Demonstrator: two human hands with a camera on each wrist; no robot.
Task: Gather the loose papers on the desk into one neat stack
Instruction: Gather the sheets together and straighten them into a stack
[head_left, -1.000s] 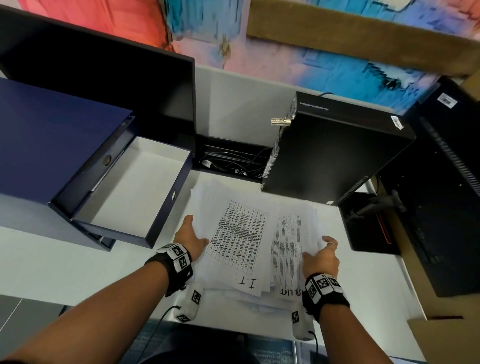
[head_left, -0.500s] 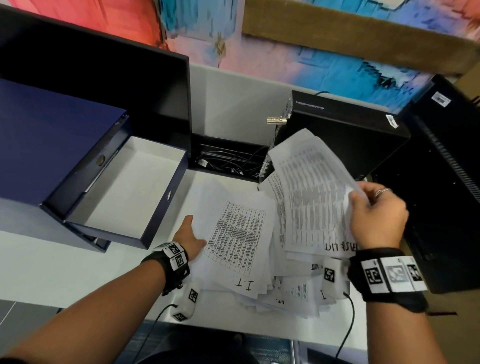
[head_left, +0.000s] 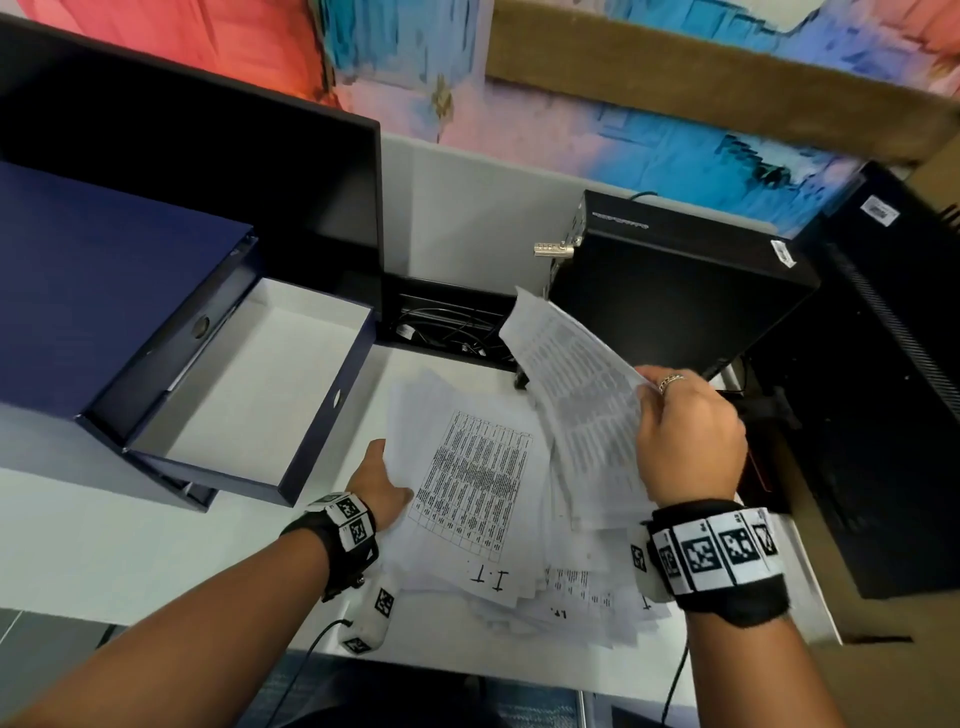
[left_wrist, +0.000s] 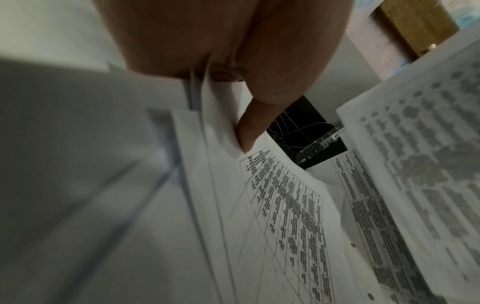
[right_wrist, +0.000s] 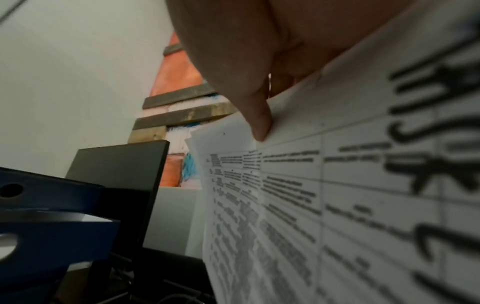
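A fanned pile of printed papers (head_left: 467, 488) lies on the white desk (head_left: 130, 545); its top sheet carries a table and "I.T." written by hand. My left hand (head_left: 382, 480) holds the pile's left edge, thumb on top of the sheets (left_wrist: 259, 195) and fingers beneath. My right hand (head_left: 685, 431) pinches a bundle of sheets (head_left: 571, 384) by its right edge and holds it tilted above the pile's right side. In the right wrist view the thumb presses on the bundle (right_wrist: 324, 195).
An open dark blue box file (head_left: 249, 395) sits at the left, lid up. A dark monitor (head_left: 208, 171) stands behind it. A black computer case (head_left: 675, 301) stands at back right, a cable tray (head_left: 447, 332) between them. A black cabinet (head_left: 883, 389) borders the right.
A second ago both hands lay on the flat pile. My right hand has since lifted a bundle of sheets off the right side, and now holds it slightly lower and further left.
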